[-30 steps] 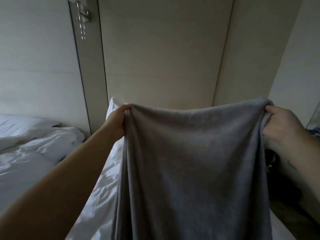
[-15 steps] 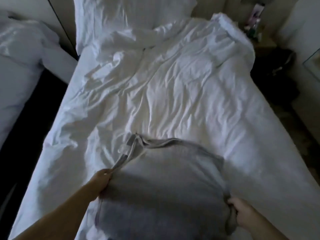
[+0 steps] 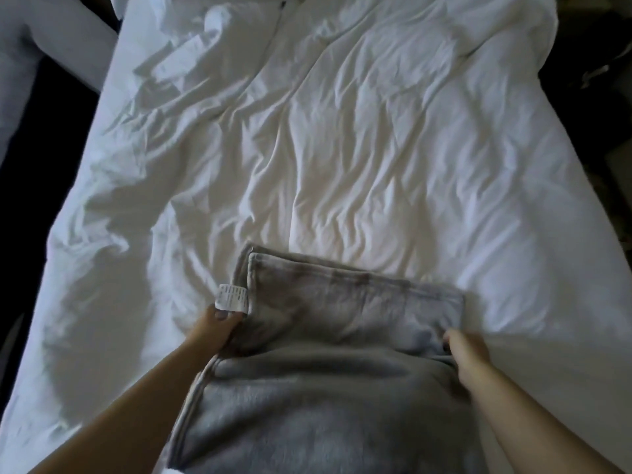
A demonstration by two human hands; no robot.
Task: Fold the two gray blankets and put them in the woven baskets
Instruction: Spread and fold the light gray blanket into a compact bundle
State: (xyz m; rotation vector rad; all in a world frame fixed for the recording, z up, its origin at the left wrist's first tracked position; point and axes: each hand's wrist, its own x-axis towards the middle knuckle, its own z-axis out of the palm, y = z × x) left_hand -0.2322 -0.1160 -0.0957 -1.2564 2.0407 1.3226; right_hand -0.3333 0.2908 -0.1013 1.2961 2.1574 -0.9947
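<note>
Edging into the far left, a second bed (image 3: 24, 46) in white linen stands apart from the main bed, with a dark gap (image 3: 20, 172) between them. A crumpled white duvet (image 3: 342, 148) covers the main bed from side to side, creased all over and bunched toward its far left corner. At the near end, the left hand (image 3: 213, 328) pinches the left edge of the gray blanket (image 3: 325, 378), thumb on top and the other fingers out of sight under the fabric, just below a white label (image 3: 233, 297) that sticks out from the hem. The blanket lies on the duvet in the lower centre, doubled over so that two hemmed edges run side by side along its far side. A soft ridge crosses it between the two hands, and its near part runs out of the bottom of the picture. On the right, the right hand (image 3: 466, 354) grips the blanket's right edge, thumb pressed on top, the other fingers hidden by the cloth. Both forearms are bare. Past the bed's right side, the dark floor (image 3: 602, 97) holds shapes too dim to name.
</note>
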